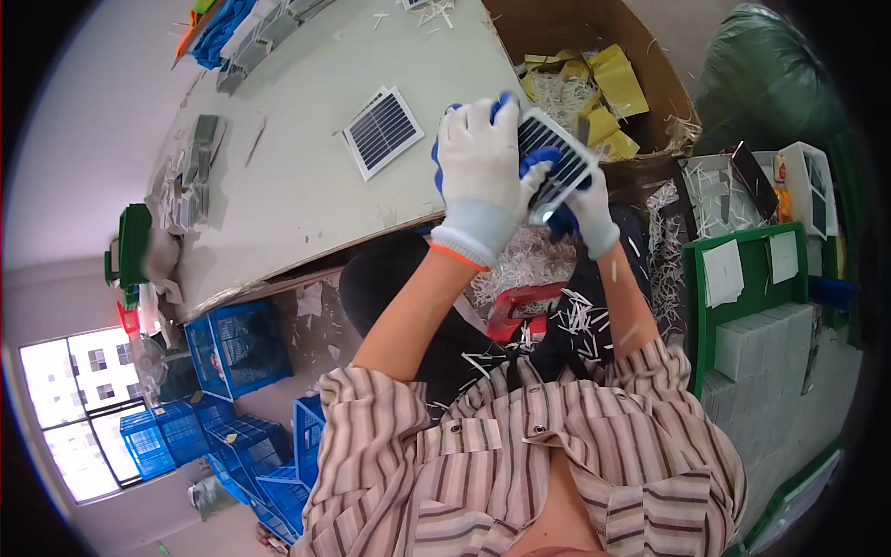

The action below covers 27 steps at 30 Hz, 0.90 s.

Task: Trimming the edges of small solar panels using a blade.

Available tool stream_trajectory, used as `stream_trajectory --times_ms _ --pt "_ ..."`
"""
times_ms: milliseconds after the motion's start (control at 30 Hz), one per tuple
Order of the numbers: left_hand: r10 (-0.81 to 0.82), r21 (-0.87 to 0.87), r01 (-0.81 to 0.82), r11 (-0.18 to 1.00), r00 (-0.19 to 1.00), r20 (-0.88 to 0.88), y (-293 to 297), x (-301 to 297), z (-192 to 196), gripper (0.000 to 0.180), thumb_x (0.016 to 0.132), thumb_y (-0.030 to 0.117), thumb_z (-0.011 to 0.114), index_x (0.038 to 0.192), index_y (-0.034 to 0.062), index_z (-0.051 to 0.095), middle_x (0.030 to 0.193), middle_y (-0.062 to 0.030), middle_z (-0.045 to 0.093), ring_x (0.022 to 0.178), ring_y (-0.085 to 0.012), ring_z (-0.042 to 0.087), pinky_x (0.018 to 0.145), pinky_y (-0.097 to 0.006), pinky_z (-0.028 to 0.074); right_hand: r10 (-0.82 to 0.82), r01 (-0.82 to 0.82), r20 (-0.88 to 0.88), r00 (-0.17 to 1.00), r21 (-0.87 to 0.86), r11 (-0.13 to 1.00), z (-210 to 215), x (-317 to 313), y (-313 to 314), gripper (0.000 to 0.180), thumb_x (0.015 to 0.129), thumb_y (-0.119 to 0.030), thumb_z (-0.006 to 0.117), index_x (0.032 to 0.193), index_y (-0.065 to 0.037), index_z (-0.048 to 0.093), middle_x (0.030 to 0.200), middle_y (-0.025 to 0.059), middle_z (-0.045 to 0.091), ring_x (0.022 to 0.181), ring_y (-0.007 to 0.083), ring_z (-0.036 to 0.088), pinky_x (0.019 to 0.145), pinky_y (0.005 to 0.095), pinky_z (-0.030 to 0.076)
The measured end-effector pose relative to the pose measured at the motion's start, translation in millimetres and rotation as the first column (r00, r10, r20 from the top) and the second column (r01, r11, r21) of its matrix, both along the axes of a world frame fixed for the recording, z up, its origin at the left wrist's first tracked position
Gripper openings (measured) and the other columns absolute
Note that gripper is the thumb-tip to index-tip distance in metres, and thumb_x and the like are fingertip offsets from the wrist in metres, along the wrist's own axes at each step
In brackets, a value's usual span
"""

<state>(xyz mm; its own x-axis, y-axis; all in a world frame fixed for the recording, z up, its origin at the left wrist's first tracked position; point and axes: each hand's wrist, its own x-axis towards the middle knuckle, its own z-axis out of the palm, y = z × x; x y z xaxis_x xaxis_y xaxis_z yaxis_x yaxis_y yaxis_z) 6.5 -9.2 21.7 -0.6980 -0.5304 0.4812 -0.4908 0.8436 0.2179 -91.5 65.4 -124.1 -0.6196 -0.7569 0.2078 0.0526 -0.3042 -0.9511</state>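
Both my hands wear white knit gloves with blue-coated palms and fingers. Between them, tilted above the table's right edge, is a small solar panel [564,160] with dark cells and a white frame. My left hand [478,162] is closed on its left side, back of the glove upward. My right hand [591,210] grips the lower right side, its fingers partly hidden behind the panel. Another solar panel [382,135] lies flat on the pale table [306,172], left of my hands, with a further panel's edge showing beneath it.
A cardboard box [650,46] at the far right holds yellow paper and white strips. White strips cover my lap, near a red object [520,311]. Green tray [698,278] with stacked pale pieces stands right; blue crates [239,348] stand left. Grey stacks [206,139] line the table's left side.
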Motion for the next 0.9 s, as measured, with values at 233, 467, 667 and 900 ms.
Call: stream_trajectory --times_ms 233,467,667,900 --pt "-0.106 -0.026 0.104 0.994 0.988 -0.116 4 -6 -26 0.037 0.072 0.005 0.06 0.109 0.0059 0.06 0.102 -0.0134 0.056 0.1 -0.0335 0.05 0.086 -0.043 0.041 0.191 -0.195 0.061 0.98 0.074 0.978 16 -1 18 0.018 0.076 -0.011 0.067 0.089 0.0 0.063 0.073 0.0024 0.065 0.061 0.0077 0.057 0.058 0.0227 0.047" --pt "-0.047 -0.026 0.046 0.999 0.997 -0.062 9 -6 -21 0.039 0.071 0.007 0.061 0.11 0.0052 0.059 0.101 -0.0135 0.054 0.098 -0.0324 0.049 0.086 -0.042 0.039 0.602 -0.536 -0.259 0.756 0.283 0.795 29 53 56 0.016 0.076 -0.001 0.062 0.092 0.001 0.06 0.073 0.0007 0.06 0.061 0.0081 0.056 0.059 0.0232 0.048" --pt "-0.009 -0.045 0.007 0.999 0.999 -0.047 12 -11 -23 0.042 0.072 0.011 0.061 0.114 0.0055 0.058 0.103 -0.0133 0.054 0.1 -0.0322 0.048 0.087 -0.042 0.038 -0.336 0.349 -0.21 0.918 0.027 0.937 20 53 23 0.036 0.078 0.006 0.061 0.111 -0.002 0.048 0.095 0.0076 0.062 0.081 0.0175 0.061 0.075 0.0293 0.05" --pt "-0.134 -0.012 0.134 0.991 0.99 -0.051 8 -8 -16 0.041 0.071 0.009 0.059 0.112 0.0076 0.06 0.104 -0.0136 0.055 0.1 -0.0333 0.049 0.087 -0.043 0.039 0.226 0.033 0.775 0.59 -0.302 0.953 29 28 -41 0.045 0.097 -0.043 0.032 0.115 -0.006 0.05 0.102 0.0066 0.059 0.095 0.0158 0.059 0.085 0.0305 0.05"
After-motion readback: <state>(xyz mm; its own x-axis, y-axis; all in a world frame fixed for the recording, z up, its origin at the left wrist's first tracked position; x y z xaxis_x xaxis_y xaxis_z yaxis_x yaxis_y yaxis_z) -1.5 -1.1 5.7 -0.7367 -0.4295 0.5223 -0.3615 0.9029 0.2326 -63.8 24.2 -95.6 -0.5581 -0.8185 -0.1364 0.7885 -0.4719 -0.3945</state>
